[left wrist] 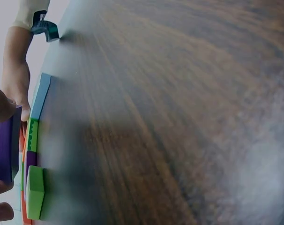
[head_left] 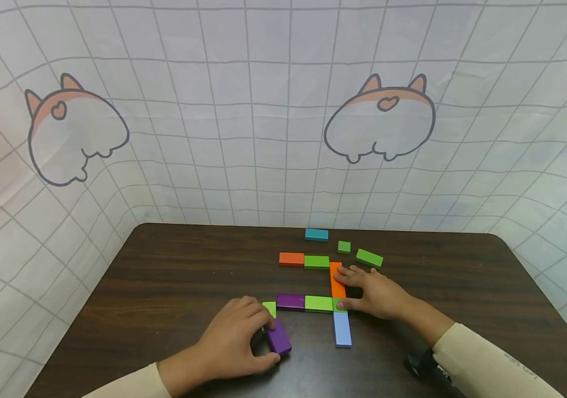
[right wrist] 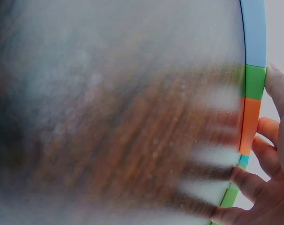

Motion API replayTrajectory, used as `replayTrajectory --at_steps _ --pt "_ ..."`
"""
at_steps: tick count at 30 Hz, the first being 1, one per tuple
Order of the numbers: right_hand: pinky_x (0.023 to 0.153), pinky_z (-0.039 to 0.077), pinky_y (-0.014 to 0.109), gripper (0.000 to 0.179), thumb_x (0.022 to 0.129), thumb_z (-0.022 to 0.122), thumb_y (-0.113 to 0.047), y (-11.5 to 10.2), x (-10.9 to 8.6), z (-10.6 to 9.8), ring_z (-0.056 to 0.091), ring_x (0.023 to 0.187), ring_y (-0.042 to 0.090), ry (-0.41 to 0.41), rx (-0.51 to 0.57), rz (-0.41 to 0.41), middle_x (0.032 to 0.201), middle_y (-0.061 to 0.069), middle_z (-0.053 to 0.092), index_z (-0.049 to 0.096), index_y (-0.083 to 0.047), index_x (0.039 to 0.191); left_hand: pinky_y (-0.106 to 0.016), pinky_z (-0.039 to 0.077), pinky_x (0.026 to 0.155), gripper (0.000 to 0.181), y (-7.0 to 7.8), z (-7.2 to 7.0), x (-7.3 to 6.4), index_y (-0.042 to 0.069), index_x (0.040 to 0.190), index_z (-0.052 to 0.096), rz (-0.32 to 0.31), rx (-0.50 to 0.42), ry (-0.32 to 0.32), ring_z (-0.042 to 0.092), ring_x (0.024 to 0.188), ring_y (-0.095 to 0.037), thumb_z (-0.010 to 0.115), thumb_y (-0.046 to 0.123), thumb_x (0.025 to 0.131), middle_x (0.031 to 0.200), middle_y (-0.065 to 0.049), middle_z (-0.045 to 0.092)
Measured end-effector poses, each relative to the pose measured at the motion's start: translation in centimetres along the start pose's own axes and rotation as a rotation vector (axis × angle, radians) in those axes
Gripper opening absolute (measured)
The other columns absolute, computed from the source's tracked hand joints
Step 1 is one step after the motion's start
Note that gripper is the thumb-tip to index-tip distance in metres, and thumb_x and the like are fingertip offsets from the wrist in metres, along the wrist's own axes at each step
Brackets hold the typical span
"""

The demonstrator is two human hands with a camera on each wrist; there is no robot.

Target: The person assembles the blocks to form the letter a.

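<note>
My left hand pinches a purple block between thumb and fingers, and the left wrist view shows that purple block held above the tabletop. Just beyond it lies a lime block, partly covered by the hand. My right hand rests over the row with spread fingers. Its thumb touches a small green block, and a fingertip touches the orange block. A light blue block adjoins the small green one. To its left, a lime block and a purple block lie in line.
Farther back, a red-orange block and a green block sit end to end. A teal block, a small green block and a longer green block lie apart on the dark wooden table. A white grid-patterned curtain stands behind.
</note>
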State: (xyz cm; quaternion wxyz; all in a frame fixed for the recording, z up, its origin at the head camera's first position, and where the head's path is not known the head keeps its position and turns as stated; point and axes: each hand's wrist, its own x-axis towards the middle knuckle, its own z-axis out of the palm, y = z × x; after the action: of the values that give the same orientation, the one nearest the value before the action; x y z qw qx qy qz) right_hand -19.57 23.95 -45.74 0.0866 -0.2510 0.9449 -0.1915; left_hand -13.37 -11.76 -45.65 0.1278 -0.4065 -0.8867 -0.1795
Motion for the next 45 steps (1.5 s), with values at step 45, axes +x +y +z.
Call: replayTrajectory --at_steps 45 --pt "0.113 0.024 0.068 0.082 0.090 0.066 -0.065 0.1 0.1 0.0 0.037 0.146 0.034 -0.002 -0.009 0.011 0.156 0.007 0.046 0.051 -0.013 0.152 -0.044 0.042 0.096 0.033 0.5 0.6 -1.5 0.029 0.093 0.074 0.077 0.146 -0.047 0.057 0.101 -0.015 0.083 0.057 0.078 0.098 0.012 0.066"
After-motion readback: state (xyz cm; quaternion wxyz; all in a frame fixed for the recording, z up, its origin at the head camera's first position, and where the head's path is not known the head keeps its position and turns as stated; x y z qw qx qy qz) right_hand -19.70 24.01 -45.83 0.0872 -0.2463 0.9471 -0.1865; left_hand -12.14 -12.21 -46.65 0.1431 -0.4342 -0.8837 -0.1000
